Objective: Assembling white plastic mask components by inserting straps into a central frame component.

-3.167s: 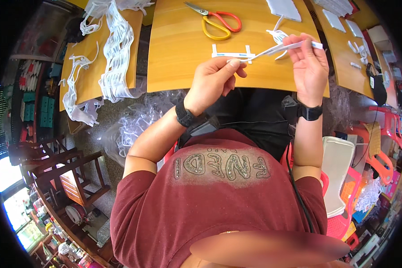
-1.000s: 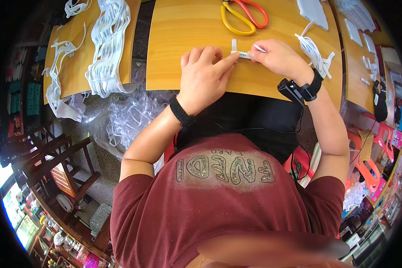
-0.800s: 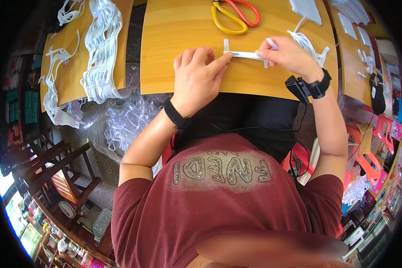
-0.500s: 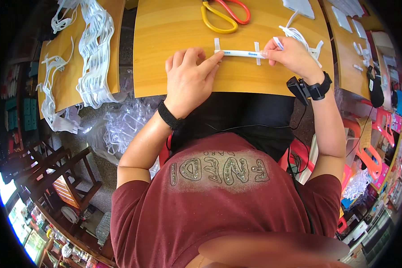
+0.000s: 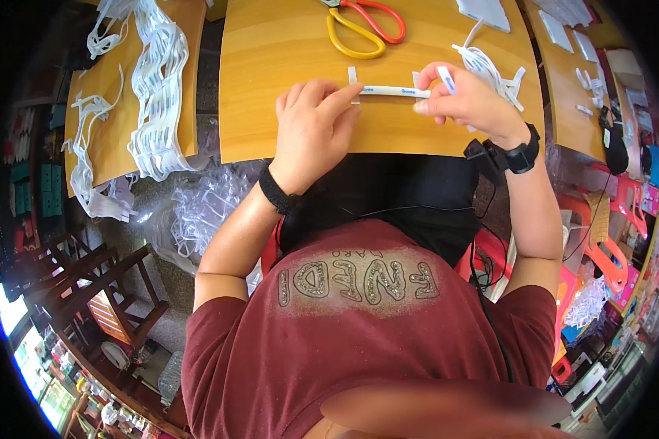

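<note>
A narrow white strap (image 5: 394,91) with small blue print lies straight across the yellow wooden table near its front edge. My left hand (image 5: 313,121) is at its left end, the index fingertip pressing on it and the other fingers curled. At the strap's right end, my right hand (image 5: 477,102) has its thumb and fingers closed around it. A short printed white end (image 5: 447,79) sticks up between those fingers. Under the strap's left end runs a small white tape strip (image 5: 352,76); a second one (image 5: 416,78) is partly covered by my right hand.
Scissors with one yellow and one red handle (image 5: 366,38) lie beyond the strap. A bundle of white straps (image 5: 483,69) is beside my right hand. Long white straps (image 5: 157,88) drape over the left table (image 5: 110,139). Clear plastic bags (image 5: 205,208) lie below, between the tables.
My right hand has shifted slightly left and turned, its fingers now over the right tape strip, and the printed end stands higher. My left hand stays at the strap's left end.
</note>
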